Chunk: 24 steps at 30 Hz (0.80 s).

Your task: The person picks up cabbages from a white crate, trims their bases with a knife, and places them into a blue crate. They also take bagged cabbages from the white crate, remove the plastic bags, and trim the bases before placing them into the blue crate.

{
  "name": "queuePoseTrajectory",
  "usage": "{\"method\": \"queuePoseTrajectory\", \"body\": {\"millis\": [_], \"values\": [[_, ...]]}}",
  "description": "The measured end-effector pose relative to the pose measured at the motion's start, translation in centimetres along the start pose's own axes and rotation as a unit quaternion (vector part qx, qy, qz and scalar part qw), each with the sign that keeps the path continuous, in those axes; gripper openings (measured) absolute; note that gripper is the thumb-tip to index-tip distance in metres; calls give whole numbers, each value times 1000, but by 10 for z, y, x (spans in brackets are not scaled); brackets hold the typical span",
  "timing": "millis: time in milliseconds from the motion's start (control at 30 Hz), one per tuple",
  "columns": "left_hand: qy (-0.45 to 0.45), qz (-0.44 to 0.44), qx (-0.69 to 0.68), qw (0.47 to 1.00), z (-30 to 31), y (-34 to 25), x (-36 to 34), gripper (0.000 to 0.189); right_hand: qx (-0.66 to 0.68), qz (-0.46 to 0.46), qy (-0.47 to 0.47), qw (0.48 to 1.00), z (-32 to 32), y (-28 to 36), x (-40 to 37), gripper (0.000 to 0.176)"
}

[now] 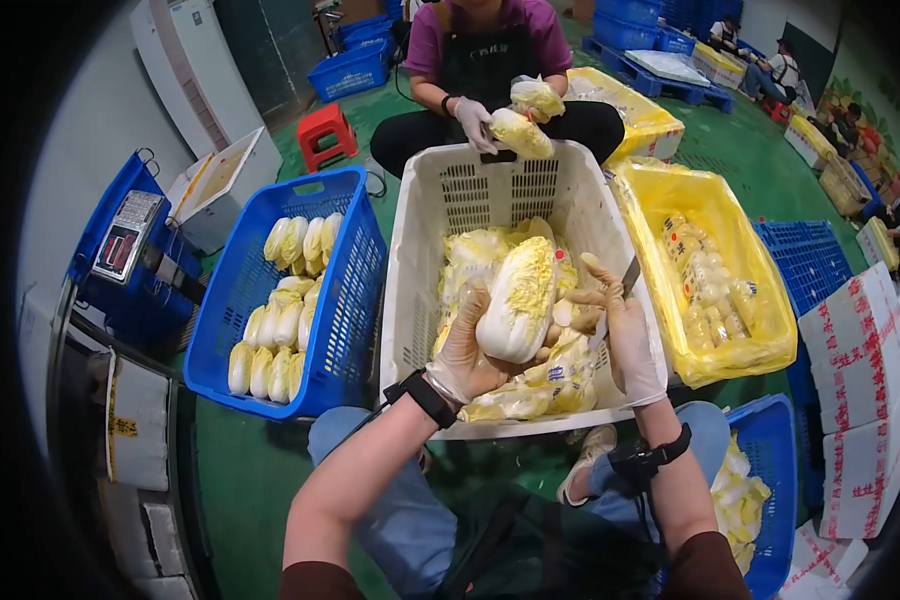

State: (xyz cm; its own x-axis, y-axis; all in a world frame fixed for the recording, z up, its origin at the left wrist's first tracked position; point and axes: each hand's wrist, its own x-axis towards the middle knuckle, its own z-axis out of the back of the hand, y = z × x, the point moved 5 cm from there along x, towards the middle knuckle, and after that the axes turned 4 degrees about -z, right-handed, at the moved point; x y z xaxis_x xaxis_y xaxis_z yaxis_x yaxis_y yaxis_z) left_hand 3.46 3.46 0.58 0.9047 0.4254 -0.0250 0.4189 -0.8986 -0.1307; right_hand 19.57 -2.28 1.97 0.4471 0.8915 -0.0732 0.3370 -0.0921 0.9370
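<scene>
I note the white crate (490, 190) in front of me, with loose cabbages lying in it. The blue crate (350, 300) stands just beside it on the left. Over the white crate's near half, my left hand (465, 355) grasps one cabbage (520, 300) from below, cut end down. My right hand (625, 335), just beside that cabbage, is wrapped round a knife (630, 275), blade up.

The person wears thin whitish gloves (448, 372) on the left hand (467, 352) and the right hand (632, 345), with a black strap (425, 397) closed around each wrist. The sleeves (310, 582) are dark reddish brown and end near the elbows. Lower down I see blue jeans (390, 500) and one light-coloured shoe (582, 475).
</scene>
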Motion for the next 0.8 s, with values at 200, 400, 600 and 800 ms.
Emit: {"method": "queuePoseTrajectory", "body": {"millis": [200,400,600,800], "values": [[-54,42,108,992,8,18,3,76,-7,-143,-10,990,7,-14,-1,42],[-101,39,165,980,17,21,4,57,25,-19,-59,998,12,-14,7,23],[-103,35,173,979,27,15,9,67,-21,48,-134,990,24,-9,1,18],[-135,-99,149,975,26,5,16,67,56,23,-54,997,12,-6,-11,18]]}}
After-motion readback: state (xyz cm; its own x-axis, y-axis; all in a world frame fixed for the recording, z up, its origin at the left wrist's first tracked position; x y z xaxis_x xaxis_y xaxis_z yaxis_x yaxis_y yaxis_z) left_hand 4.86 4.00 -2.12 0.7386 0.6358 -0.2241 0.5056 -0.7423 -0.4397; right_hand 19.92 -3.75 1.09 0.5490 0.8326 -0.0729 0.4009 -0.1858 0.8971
